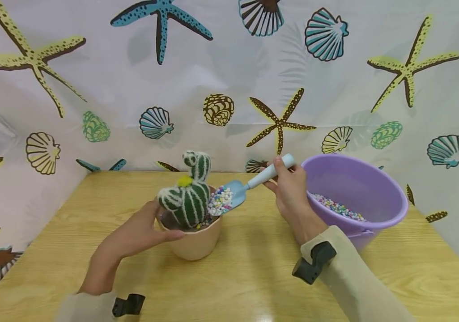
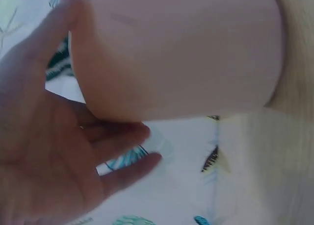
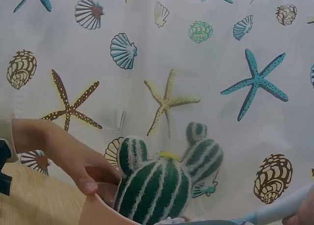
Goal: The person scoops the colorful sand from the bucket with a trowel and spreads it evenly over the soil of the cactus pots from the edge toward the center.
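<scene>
A green felt cactus [image 1: 191, 203] with white stripes and a yellow flower stands in a peach flowerpot [image 1: 195, 245]. My left hand [image 1: 142, 230] holds the pot at its left side, thumb on the front rim; the left wrist view shows the fingers round the pot wall [image 2: 186, 53]. With my right hand [image 1: 294, 192] I grip the pale blue handle of a small trowel [image 1: 265, 175]. Its blade carries colourful pebbles [image 1: 221, 200] and tilts down over the pot's right rim, beside the cactus. The right wrist view cuts off most of the blade.
A purple bucket [image 1: 398, 210] stands right of my right hand, with colourful pebbles [image 1: 338, 206] lying inside. Everything rests on a wooden table [image 1: 249, 268]. Behind it hangs a white cloth [image 1: 229, 71] printed with starfish and shells.
</scene>
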Motion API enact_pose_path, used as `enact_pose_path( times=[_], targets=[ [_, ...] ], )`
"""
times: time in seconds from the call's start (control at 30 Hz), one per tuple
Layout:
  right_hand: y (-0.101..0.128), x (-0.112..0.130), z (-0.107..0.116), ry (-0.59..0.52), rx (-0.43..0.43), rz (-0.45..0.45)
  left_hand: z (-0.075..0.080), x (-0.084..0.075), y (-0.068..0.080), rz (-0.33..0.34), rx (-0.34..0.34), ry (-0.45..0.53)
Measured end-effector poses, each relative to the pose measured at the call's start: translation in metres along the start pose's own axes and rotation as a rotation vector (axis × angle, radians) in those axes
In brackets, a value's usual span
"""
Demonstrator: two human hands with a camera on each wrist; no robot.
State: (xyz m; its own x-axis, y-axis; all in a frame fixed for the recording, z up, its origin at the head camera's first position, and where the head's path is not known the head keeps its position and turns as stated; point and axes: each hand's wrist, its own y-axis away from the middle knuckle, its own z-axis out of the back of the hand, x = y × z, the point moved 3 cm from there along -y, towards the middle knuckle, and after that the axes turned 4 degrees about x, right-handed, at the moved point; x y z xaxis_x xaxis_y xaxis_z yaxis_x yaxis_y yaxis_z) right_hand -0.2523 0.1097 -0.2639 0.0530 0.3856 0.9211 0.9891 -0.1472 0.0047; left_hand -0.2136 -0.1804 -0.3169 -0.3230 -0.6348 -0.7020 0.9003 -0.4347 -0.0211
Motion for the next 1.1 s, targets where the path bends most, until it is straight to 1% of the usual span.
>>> enact_pose_path(
  times=[0.1,0.23,0.33,0.47,0.53,0.6,0.7,0.87,1.1],
  targets=[
    [0.0,0.001,0.001,0.006,0.0,0.007,-0.002,-0.011,0.0,0.028,0.007,-0.052],
    [0.0,0.0,0.001,0.01,0.007,0.008,-0.005,-0.018,0.002,0.108,0.019,-0.095],
    [0.001,0.0,0.0,0.014,0.022,0.018,-0.004,-0.015,0.004,0.112,0.019,-0.087],
    [0.0,0.001,0.0,0.019,0.03,0.029,-0.002,-0.006,0.004,0.057,0.018,-0.064],
    [0.0,0.003,-0.001,0.025,0.037,0.031,-0.002,-0.002,0.004,0.042,0.017,-0.065],
    [-0.001,0.005,-0.002,0.028,0.046,0.039,-0.002,-0.002,0.004,0.044,0.018,-0.076],
    [-0.002,0.009,-0.005,0.045,0.062,0.057,-0.002,-0.005,0.005,0.085,0.027,-0.104],
    [-0.002,0.017,-0.009,0.058,0.06,0.074,-0.001,-0.013,0.005,0.146,0.05,-0.161],
    [-0.003,0.023,-0.012,0.067,0.046,0.082,-0.002,-0.017,0.007,0.202,0.028,-0.25]
  ],
)
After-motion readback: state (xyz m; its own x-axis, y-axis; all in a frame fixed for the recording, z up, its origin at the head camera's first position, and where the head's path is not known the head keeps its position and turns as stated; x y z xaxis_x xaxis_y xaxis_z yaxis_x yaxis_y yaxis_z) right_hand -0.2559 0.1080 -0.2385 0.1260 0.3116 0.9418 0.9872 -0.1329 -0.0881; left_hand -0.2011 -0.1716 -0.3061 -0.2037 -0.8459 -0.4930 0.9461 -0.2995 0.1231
